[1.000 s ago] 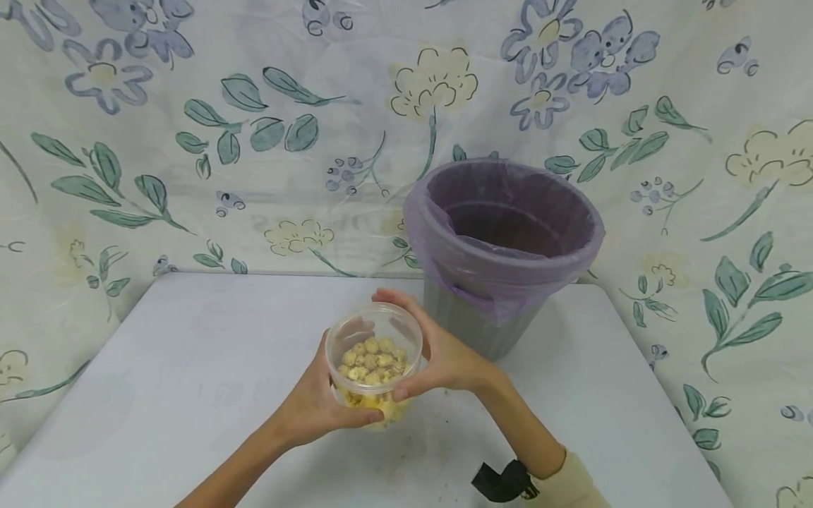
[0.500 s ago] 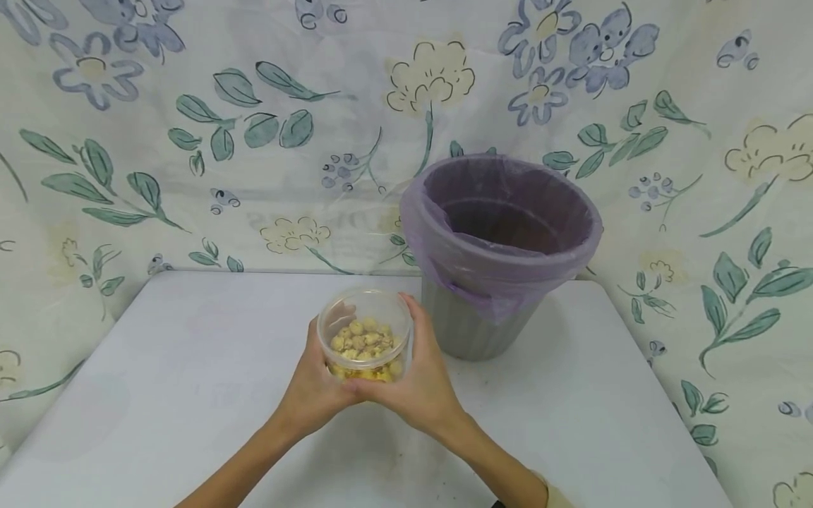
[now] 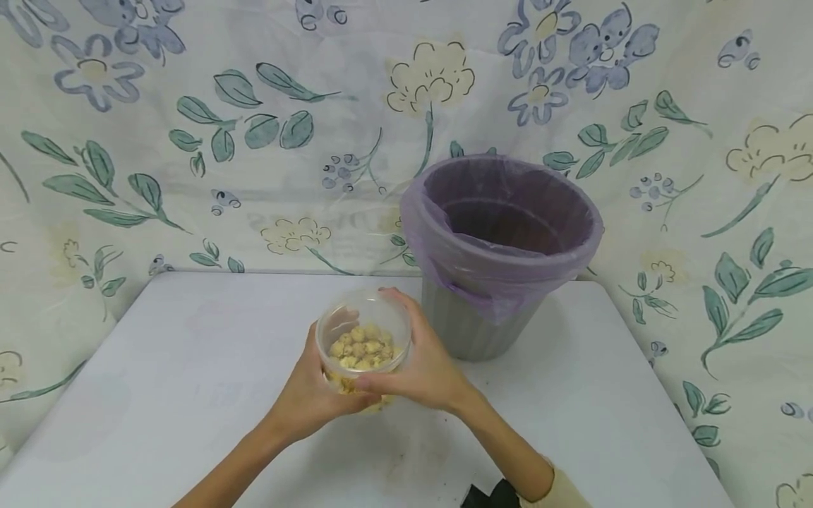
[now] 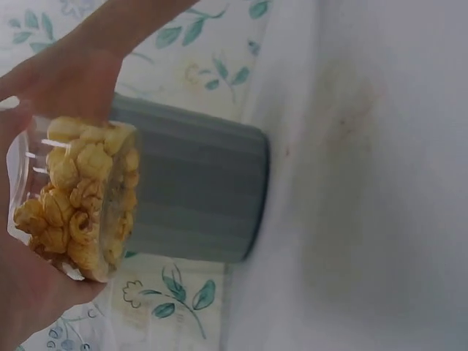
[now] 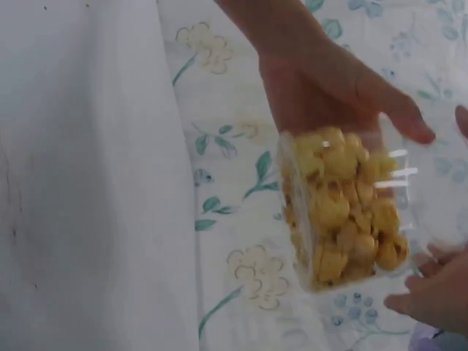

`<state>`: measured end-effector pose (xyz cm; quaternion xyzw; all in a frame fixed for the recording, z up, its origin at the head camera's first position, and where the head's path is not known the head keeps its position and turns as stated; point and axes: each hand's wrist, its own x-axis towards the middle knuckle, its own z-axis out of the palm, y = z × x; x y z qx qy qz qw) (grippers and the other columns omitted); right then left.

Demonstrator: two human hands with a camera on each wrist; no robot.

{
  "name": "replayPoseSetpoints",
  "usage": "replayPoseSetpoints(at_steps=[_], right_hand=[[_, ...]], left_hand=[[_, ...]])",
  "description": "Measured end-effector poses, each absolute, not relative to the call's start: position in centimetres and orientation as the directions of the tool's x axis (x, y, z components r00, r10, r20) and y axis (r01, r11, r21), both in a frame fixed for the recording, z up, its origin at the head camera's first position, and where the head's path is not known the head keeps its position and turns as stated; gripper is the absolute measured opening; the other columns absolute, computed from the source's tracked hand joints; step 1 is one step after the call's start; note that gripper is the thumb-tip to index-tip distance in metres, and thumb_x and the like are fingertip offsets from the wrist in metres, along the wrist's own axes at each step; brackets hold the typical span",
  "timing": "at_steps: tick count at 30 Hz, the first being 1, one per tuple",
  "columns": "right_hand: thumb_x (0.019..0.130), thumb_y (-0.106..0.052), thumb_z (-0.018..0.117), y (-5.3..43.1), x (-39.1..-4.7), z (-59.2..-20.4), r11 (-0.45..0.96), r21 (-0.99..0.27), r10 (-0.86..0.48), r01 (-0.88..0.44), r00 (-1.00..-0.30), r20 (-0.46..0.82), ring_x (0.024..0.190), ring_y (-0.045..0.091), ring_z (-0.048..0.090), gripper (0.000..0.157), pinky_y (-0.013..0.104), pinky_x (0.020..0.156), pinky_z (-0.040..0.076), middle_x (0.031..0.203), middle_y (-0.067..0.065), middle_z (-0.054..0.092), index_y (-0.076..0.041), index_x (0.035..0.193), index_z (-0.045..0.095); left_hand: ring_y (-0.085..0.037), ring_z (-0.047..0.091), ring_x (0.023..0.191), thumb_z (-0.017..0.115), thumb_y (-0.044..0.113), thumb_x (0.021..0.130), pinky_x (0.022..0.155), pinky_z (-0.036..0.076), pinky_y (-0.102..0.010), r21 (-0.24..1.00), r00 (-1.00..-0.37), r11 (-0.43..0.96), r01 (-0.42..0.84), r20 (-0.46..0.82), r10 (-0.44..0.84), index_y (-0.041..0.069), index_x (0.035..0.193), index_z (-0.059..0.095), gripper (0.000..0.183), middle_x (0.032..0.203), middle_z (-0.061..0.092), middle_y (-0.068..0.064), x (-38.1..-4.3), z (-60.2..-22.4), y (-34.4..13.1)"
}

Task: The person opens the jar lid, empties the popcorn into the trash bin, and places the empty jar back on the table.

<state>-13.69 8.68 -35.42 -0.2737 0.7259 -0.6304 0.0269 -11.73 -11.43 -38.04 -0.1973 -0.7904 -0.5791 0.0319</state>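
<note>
A clear round plastic jar, partly filled with yellow popcorn, is held above the white table between both hands. My left hand grips its left side, the thumb across the front. My right hand grips the right side near the rim, its thumb over the front of the rim. Through the wall, the left wrist view shows the popcorn heaped toward the base. In the right wrist view the left hand holds the jar's body. Whether a clear lid covers the top, I cannot tell.
A grey bin lined with a purple bag stands just behind and right of the hands. Dark specks lie on the white table below them. A floral cloth hangs behind. A black device sits at the right wrist.
My right hand has turned back and forth at the jar's rim, its thumb dropping below the rim and coming back up. The jar has shifted slightly left and away; the left hand keeps its grip.
</note>
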Motion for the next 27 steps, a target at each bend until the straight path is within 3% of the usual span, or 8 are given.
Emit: replayPoseSetpoints(at_steps=[6,10,13,17,23,27], right_hand=[[0.071,-0.048,0.088,10.9,-15.7,-35.1,-0.108,-0.933,-0.69,-0.343,-0.65,0.319,0.133,0.032,0.037,0.11,0.046,0.106,0.041,0.157,0.006,0.03,-0.011,0.155,0.027],[0.069,-0.053,0.088,11.4,-16.2,-35.3,-0.131,-0.936,-0.735,-0.326,-0.601,0.312,0.135,0.025,0.036,0.118,0.052,0.109,0.037,0.158,0.003,0.028,-0.011,0.157,0.022],[0.067,-0.063,0.085,11.8,-16.0,-35.6,-0.097,-0.924,-0.69,-0.37,-0.644,0.33,0.141,0.021,0.03,0.124,0.05,0.114,0.029,0.16,0.004,0.026,-0.01,0.158,0.019],[0.067,-0.074,0.077,11.7,-14.8,-36.0,-0.019,-0.893,-0.519,-0.449,-0.759,0.393,0.149,0.022,0.016,0.125,0.048,0.119,0.013,0.161,0.008,0.025,-0.005,0.156,0.022],[0.068,-0.073,0.077,9.2,-11.3,-36.6,0.166,-0.873,-0.267,-0.458,-0.874,0.407,0.141,0.026,0.033,0.117,0.06,0.111,0.026,0.155,0.006,0.035,-0.012,0.155,0.027],[0.072,-0.051,0.087,7.7,-10.1,-37.1,0.168,-0.87,-0.19,-0.463,-0.881,0.432,0.132,0.026,0.043,0.111,0.058,0.104,0.037,0.15,0.004,0.04,-0.013,0.156,0.024]], left_hand=[[-0.024,0.047,0.126,0.091,0.014,0.068,0.099,0.046,-0.031,0.91,-0.878,0.194,0.367,0.271,0.394,0.013,0.148,0.028,0.102,0.146,0.043,-0.006,-11.1,-38.1,-11.8],[-0.024,0.048,0.125,0.092,0.015,0.068,0.099,0.047,-0.031,0.907,-0.869,0.192,0.376,0.274,0.412,0.013,0.148,0.028,0.103,0.146,0.043,-0.006,-11.0,-38.1,-11.6],[-0.024,0.047,0.125,0.092,0.016,0.068,0.099,0.046,-0.032,0.902,-0.878,0.212,0.377,0.275,0.393,0.011,0.148,0.027,0.103,0.145,0.044,-0.004,-11.0,-38.1,-11.6],[-0.025,0.046,0.125,0.092,0.013,0.068,0.1,0.044,-0.027,0.905,-0.897,0.22,0.364,0.277,0.344,0.008,0.148,0.025,0.104,0.145,0.043,-0.005,-11.1,-38.1,-11.5],[-0.024,0.046,0.126,0.092,0.014,0.07,0.1,0.042,-0.024,0.903,-0.919,0.238,0.358,0.296,0.259,0.009,0.15,0.024,0.105,0.144,0.042,-0.006,-11.3,-38.4,-11.2],[-0.026,0.046,0.127,0.094,0.014,0.066,0.101,0.041,-0.024,0.896,-0.915,0.233,0.378,0.323,0.241,0.01,0.151,0.025,0.11,0.145,0.043,-0.009,-11.5,-38.7,-11.0]])
